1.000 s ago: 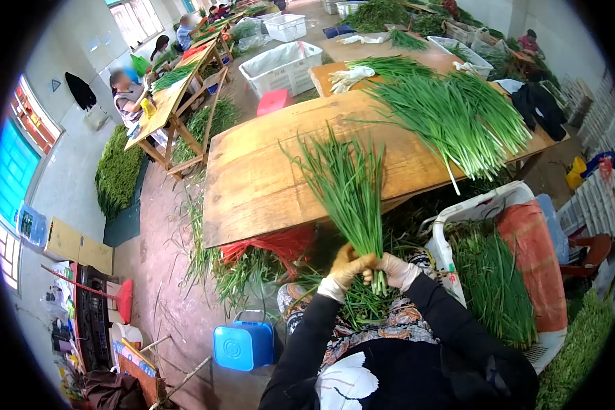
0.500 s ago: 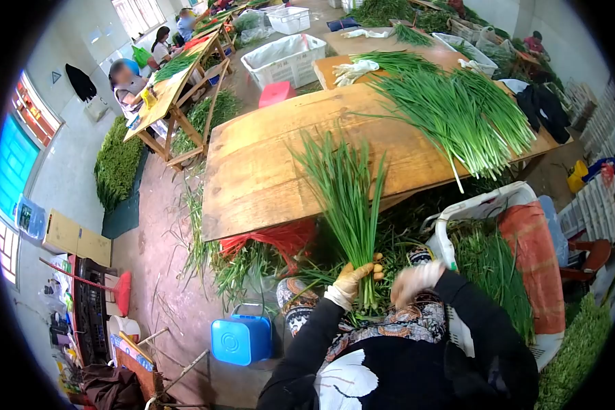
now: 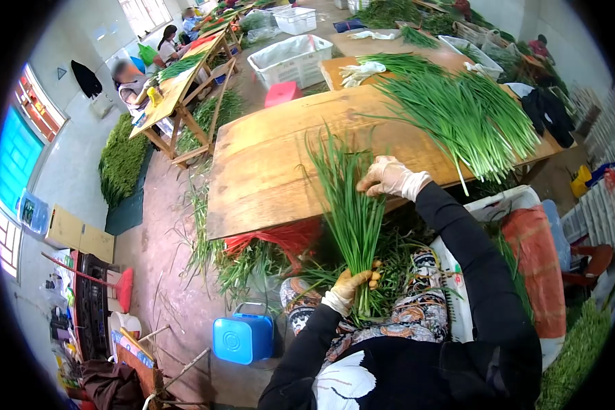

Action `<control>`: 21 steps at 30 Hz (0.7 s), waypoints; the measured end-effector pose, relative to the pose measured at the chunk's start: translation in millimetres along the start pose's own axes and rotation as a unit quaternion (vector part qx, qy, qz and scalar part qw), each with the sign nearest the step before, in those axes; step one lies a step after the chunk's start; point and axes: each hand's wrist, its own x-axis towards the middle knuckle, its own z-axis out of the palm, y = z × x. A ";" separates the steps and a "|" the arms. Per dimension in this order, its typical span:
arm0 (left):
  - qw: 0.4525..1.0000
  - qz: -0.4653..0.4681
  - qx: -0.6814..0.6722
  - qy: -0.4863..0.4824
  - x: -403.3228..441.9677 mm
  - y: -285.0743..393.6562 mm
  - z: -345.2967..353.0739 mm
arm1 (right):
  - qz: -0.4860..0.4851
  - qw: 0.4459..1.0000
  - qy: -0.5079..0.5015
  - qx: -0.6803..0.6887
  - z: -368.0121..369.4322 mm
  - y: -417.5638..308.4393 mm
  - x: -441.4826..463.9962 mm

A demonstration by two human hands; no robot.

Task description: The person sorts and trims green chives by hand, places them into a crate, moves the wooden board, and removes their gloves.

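Greens (image 3: 354,219) stretch away from the left hand (image 3: 345,285), which grips their lower end, toward the worktop (image 3: 270,160), the half-open right hand (image 3: 388,178) beside their upper part.

The right hand (image 3: 387,178) (low and blurred before) is now up at the held green leaves (image 3: 348,205).

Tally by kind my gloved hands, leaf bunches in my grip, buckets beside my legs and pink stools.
Gloved hands, left hand and right hand: 2
Long green leaf bunch: 1
Blue plastic bucket: 1
Pink plastic stool: 1
Total: 5
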 end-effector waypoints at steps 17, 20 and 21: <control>0.985 0.153 -0.021 0.081 -16.5 38.9 2.5 | -0.018 0.807 0.165 0.567 13.4 -12.8 -96.4; 0.974 0.173 -0.119 0.082 -0.1 44.8 3.0 | 0.225 0.922 -0.313 0.040 31.3 -51.8 -119.4; 0.975 0.167 -0.108 0.100 2.8 45.0 5.5 | 0.210 0.960 -0.180 0.034 36.9 -53.8 -120.8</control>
